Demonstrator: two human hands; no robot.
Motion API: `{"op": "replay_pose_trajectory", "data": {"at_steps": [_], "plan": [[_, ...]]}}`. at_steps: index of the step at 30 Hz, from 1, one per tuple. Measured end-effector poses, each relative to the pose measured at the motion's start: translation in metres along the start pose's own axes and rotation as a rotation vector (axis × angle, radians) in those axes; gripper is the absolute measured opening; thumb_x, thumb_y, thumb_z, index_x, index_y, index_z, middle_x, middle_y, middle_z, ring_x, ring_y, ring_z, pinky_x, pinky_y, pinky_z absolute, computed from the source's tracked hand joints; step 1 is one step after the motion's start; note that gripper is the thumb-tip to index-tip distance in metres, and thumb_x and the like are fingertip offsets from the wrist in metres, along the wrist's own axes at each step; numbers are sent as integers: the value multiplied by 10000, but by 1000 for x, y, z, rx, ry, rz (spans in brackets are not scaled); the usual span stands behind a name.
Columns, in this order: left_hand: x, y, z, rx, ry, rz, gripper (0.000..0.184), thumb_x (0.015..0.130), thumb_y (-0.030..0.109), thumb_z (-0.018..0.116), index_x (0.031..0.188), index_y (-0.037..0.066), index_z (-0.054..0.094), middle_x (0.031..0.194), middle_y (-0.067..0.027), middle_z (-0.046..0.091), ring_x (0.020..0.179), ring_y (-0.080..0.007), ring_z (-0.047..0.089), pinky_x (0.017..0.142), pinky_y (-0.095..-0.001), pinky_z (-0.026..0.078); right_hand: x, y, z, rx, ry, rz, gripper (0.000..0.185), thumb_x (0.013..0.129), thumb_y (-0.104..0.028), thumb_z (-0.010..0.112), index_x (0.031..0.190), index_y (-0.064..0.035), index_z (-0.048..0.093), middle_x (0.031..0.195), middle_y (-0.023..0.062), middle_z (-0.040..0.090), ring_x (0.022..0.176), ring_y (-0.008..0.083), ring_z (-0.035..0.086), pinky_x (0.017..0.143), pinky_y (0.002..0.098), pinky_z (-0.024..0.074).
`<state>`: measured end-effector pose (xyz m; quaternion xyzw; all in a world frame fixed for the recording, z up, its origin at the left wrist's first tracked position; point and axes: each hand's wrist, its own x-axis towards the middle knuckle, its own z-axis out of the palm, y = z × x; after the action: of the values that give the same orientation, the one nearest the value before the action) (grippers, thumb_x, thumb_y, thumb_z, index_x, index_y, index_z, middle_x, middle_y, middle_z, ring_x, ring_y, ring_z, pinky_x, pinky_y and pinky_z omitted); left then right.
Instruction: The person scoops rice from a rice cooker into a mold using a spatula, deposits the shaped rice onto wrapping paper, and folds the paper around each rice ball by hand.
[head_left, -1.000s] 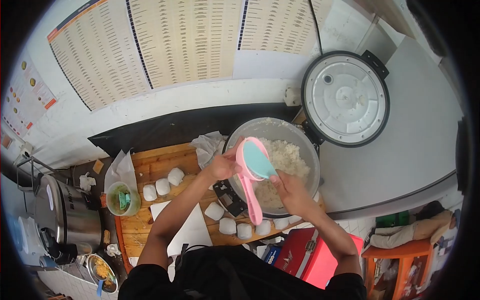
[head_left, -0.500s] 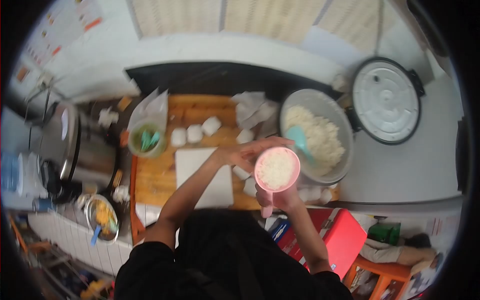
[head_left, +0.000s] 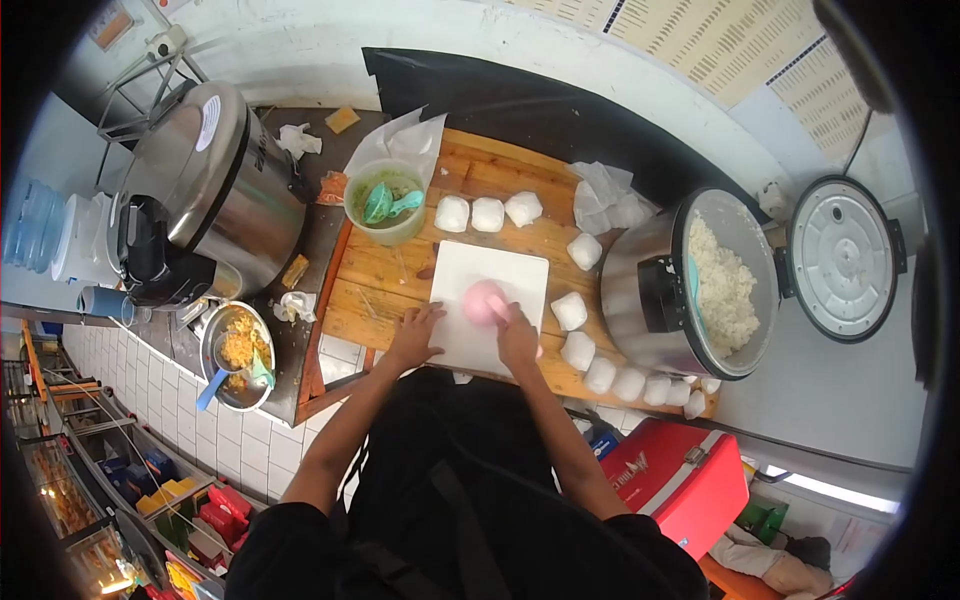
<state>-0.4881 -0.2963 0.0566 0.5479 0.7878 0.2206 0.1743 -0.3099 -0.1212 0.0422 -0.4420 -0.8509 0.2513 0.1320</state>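
A pink cup sits upside down on a white sheet of paper, its base facing me. My right hand is closed around the cup's handle. At the paper's left edge, my left hand rests with its fingers spread. What is under the cup is hidden. Behind the paper stand white wrapped packets, and several more packets curve along the right side of the board. An open rice cooker full of cooked rice stands to the right.
A tub of green sauce with a turquoise spoon is at the back left. Further left are a closed metal cooker and a bowl of yellow food. Crumpled clear plastic lies behind the packets. A red box stands below right.
The rice-filled cup was held upright in the air; now it is overturned on the paper. My left hand has moved from beside the cup to the paper's edge. The view has shifted.
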Motion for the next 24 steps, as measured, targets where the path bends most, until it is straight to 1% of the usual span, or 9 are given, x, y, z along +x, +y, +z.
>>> {"op": "replay_pose_trajectory", "data": {"at_steps": [1, 3, 5, 6, 9, 11, 13, 19, 24], "plan": [[-6, 1, 1, 6, -9, 3, 792, 665, 327, 843, 1339, 151, 465, 1464, -3, 368, 1262, -344, 392, 976, -595, 345, -1, 6, -6, 18, -46, 120, 182, 950, -205, 547, 1113, -127, 567, 981, 158, 607, 901, 396, 602, 804, 479, 466], [-18, 8, 4, 64, -54, -16, 805, 670, 331, 841, 1345, 116, 458, 1486, -38, 326, 1270, -361, 379, 1007, -582, 316, 21, 7, -49, 19, 120, -80, 298, 978, -153, 500, 1272, -169, 547, 1070, 175, 544, 994, 364, 562, 832, 467, 465], [-23, 9, 5, 30, -63, 26, 798, 672, 330, 839, 1343, 119, 461, 1480, -61, 323, 1269, -368, 375, 1012, -571, 315, 56, 3, -89, 257, 341, 48, 407, 916, -276, 591, 1206, -1, 517, 1068, 235, 502, 976, 364, 519, 837, 444, 432], [-26, 9, 7, -2, -79, 60, 791, 675, 329, 838, 1340, 122, 464, 1475, -83, 321, 1268, -375, 370, 1016, -561, 314, 69, 23, -100, -109, 488, -192, 510, 832, -278, 681, 1229, -20, 493, 1098, 234, 505, 979, 364, 520, 848, 442, 428], [-32, 9, 23, -35, -72, 90, 726, 700, 312, 821, 1317, 136, 480, 1416, -110, 357, 1253, -378, 370, 1011, -537, 326, 70, 8, -134, -316, 559, -195, 580, 759, -314, 786, 1207, -74, 506, 1060, 184, 546, 939, 347, 540, 837, 434, 429], [-27, 8, 25, -58, -68, 110, 680, 722, 303, 806, 1302, 146, 489, 1388, -112, 372, 1240, -377, 377, 1003, -535, 330, 61, 29, -115, 61, -374, -244, 671, 645, -334, 869, 1174, -113, 519, 979, 124, 574, 914, 323, 546, 839, 443, 429], [-23, 7, 29, -89, -114, 159, 553, 768, 283, 770, 1249, 162, 525, 1296, -114, 435, 1195, -365, 407, 974, -519, 346, 32, 20, -103, -186, -704, -520, 612, 547, -343, 910, 1003, -137, 557, 870, 65, 587, 912, 272, 564, 818, 426, 452], [-6, 14, 25, -141, -236, 244, 445, 802, 280, 734, 1197, 162, 566, 1162, -105, 533, 1110, -330, 467, 934, -489, 360, 30, 95, -51, -50, -615, -490, 149, 771, -257, 747, 780, -122, 683, 894, 65, 626, 924, 281, 604, 794, 410, 476], [9, 56, 6, -1, -141, 272, 396, 813, 273, 718, 1159, 136, 582, 1146, -95, 548, 1085, -327, 483, 912, -464, 361, 42, 76, -80, 27, -551, -424, 148, 831, -251, 713, 873, -110, 715, 907, 82, 630, 927, 284, 612, 786, 402, 488]]}}
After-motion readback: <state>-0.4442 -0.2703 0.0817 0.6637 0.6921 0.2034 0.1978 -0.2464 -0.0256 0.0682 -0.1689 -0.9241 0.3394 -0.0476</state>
